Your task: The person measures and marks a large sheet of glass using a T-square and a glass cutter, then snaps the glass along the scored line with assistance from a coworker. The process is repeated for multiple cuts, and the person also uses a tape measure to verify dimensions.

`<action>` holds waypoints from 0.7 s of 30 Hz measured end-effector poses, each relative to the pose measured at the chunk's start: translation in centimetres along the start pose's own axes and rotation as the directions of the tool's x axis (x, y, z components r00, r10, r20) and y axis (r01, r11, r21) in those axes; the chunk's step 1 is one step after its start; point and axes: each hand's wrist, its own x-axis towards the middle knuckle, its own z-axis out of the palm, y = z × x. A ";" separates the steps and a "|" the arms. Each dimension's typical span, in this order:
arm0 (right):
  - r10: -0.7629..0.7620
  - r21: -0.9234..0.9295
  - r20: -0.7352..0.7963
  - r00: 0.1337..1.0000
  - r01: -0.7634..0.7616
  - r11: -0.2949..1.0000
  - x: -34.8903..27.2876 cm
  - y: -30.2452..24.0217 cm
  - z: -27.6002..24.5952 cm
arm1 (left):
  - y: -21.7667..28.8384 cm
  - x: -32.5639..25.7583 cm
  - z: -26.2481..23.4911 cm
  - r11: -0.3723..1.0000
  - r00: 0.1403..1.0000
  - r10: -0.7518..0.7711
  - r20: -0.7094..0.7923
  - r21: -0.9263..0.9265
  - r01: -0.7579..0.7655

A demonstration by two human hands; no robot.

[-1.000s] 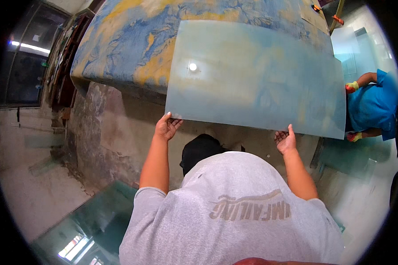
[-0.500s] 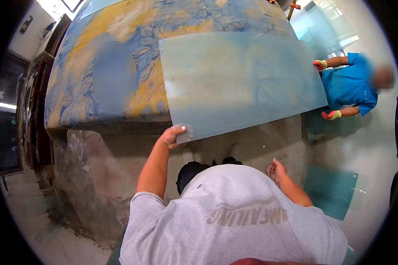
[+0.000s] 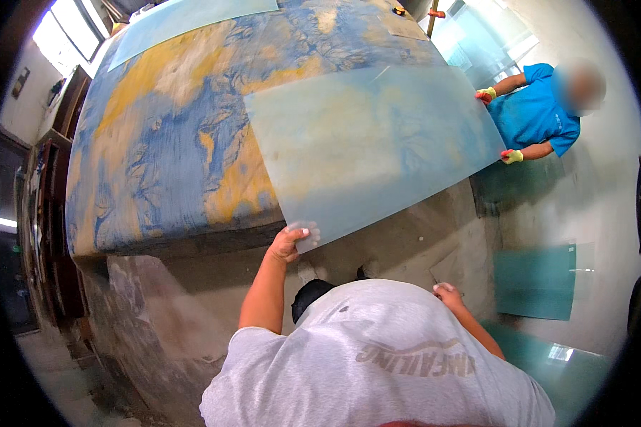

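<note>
Glass sheet [image 3: 377, 142], one, large and pale blue-green, lay across centre frame, mostly on the desk [image 3: 164, 142], with its lower edge overhanging toward the wearer. Desk top was one big surface mottled blue and yellow, filling upper left and centre.

Left hand [image 3: 290, 242] gripped the sheet's lower-left corner, fingers seen through the glass on top, thumb below: clamped on the corner. Right hand [image 3: 448, 292] sat lower right of centre, off the sheet, near the wearer's shoulder; fingers looked loosely curled, holding nothing visible, but open or closed could not be told for sure.

One co-worker [image 3: 541, 114] in a blue shirt stood at upper right. Two gloved hands, yellow with red cuffs: one [image 3: 486, 94] at the sheet's far right edge, upper; one [image 3: 512, 156] at the same edge, lower. Both touched or sat just beside the edge.

Other glass counted: one second sheet [image 3: 192, 18] lying flat at the far top of the desk, upper left; one smaller teal pane [image 3: 534, 281] on the floor at right; one more pane partly seen at lower right [image 3: 570, 356].

Floor [image 3: 406, 242] grey concrete below the desk edge. Wearer's grey T-shirt [image 3: 377, 363] filled bottom centre. One dark cabinet [image 3: 43, 213] along the left rim.
</note>
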 end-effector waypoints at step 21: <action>-0.099 -0.440 -0.049 0.994 0.067 0.895 -2.8 -0.2 -2.6 | 6.5 -5.3 -1.3 0.938 0.944 0.321 0.078 -0.163 -0.305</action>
